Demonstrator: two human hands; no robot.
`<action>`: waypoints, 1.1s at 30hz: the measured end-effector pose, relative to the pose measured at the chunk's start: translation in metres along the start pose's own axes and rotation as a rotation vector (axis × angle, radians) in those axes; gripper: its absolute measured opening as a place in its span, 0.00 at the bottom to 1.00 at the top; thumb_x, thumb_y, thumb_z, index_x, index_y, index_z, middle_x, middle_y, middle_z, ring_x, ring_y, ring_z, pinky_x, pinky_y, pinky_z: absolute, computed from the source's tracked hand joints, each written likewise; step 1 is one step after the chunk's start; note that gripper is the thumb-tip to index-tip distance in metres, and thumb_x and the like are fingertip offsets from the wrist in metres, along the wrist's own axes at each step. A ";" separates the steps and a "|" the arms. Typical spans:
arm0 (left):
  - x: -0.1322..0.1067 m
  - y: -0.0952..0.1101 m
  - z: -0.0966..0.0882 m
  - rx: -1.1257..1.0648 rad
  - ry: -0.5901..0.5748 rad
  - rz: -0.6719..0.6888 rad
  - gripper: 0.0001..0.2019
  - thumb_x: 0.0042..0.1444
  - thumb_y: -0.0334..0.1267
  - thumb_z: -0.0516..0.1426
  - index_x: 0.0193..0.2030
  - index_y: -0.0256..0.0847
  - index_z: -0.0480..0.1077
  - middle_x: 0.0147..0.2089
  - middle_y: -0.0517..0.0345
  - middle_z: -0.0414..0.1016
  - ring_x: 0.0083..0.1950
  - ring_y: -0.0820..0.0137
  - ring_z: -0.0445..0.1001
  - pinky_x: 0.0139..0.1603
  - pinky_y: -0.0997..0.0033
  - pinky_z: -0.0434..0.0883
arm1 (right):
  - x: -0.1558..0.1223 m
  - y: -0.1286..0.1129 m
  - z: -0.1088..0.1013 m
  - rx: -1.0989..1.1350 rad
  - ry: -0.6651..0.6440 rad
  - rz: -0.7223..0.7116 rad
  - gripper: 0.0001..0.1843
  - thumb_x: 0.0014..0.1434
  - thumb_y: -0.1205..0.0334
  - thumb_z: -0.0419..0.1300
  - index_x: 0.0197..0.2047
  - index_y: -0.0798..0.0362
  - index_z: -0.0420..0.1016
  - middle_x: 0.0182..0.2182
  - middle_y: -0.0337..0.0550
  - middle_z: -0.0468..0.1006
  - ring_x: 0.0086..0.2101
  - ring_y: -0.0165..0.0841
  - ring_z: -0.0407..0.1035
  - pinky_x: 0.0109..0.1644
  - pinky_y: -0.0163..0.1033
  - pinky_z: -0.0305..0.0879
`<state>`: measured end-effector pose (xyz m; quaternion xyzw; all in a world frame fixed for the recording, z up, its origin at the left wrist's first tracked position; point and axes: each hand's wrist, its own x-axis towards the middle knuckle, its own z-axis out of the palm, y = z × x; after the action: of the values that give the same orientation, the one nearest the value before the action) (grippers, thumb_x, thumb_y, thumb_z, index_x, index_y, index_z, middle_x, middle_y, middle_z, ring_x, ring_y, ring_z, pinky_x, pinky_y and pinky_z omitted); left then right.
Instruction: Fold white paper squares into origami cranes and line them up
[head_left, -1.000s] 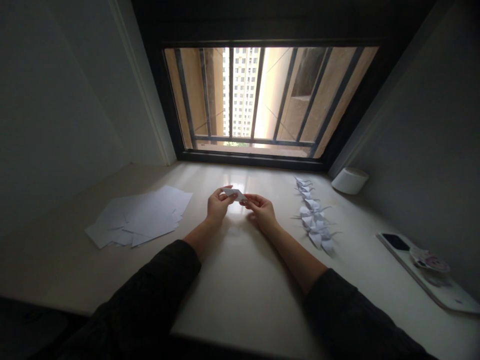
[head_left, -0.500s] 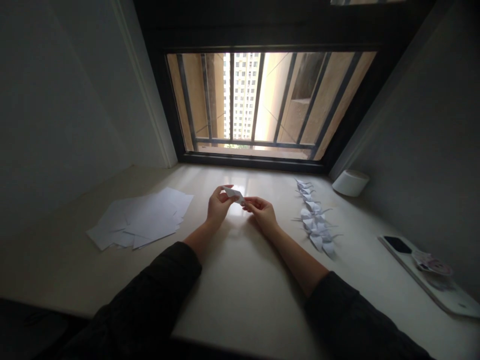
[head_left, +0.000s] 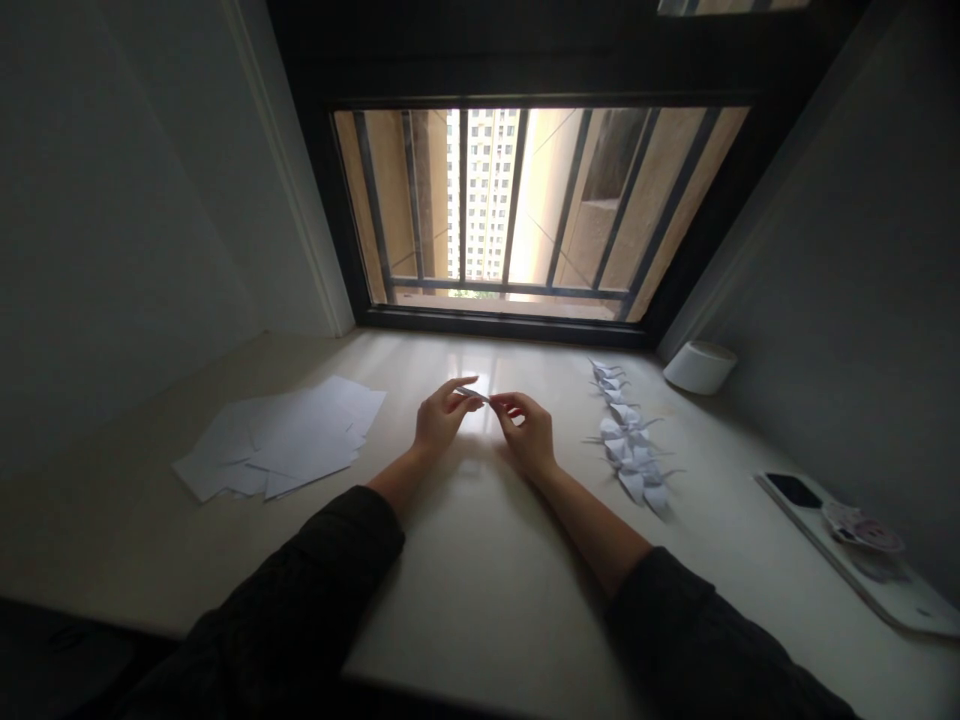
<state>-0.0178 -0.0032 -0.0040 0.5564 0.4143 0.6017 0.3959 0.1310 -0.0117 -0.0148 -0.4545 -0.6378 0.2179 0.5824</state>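
Observation:
Between my two hands is a small folded piece of white paper point(head_left: 472, 394), seen nearly edge-on as a thin strip. My left hand point(head_left: 441, 414) pinches its left part between thumb and fingers. With thumb and index finger my right hand point(head_left: 526, 428) grips the right end. Both hands are just above the white sill, and the fingers hide most of the paper. To the right stands a row of several folded paper cranes point(head_left: 628, 435) with thin pointed ends. A loose pile of white paper sheets point(head_left: 300, 435) lies to the left.
A phone point(head_left: 847, 560) with a round grip on its back lies at the far right. A white round object point(head_left: 701, 367) sits by the right wall. Behind the white sill point(head_left: 480, 560) is a dark-framed window point(head_left: 495, 325) with bars.
The folded paper has turned from showing a flat white face to nearly edge-on. My left fingers have shifted along it, and my right hand has changed its pinch slightly.

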 end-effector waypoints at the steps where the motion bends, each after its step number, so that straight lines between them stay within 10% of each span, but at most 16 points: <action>1: 0.000 0.000 0.000 0.001 -0.012 0.010 0.16 0.44 0.41 0.64 0.42 0.42 0.74 0.30 0.57 0.79 0.35 0.66 0.78 0.40 0.68 0.72 | -0.001 -0.001 0.000 -0.003 -0.010 -0.019 0.09 0.56 0.56 0.57 0.34 0.47 0.78 0.31 0.42 0.78 0.30 0.34 0.69 0.36 0.40 0.65; 14: 0.007 -0.016 -0.003 0.001 -0.074 0.060 0.10 0.46 0.43 0.63 0.33 0.40 0.75 0.34 0.54 0.79 0.37 0.66 0.77 0.38 0.68 0.72 | 0.008 0.012 0.008 0.486 -0.117 0.301 0.14 0.44 0.52 0.67 0.34 0.51 0.80 0.30 0.42 0.81 0.30 0.34 0.73 0.39 0.42 0.69; 33: 0.007 -0.010 0.003 -0.165 -0.026 -0.023 0.08 0.42 0.37 0.65 0.30 0.37 0.75 0.33 0.54 0.79 0.37 0.66 0.76 0.42 0.65 0.71 | 0.008 0.013 0.006 0.448 -0.023 0.280 0.15 0.40 0.53 0.69 0.32 0.51 0.81 0.31 0.44 0.82 0.35 0.39 0.75 0.44 0.45 0.70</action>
<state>-0.0148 0.0074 -0.0111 0.5248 0.3644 0.6222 0.4525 0.1307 0.0030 -0.0218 -0.3957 -0.5112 0.4373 0.6252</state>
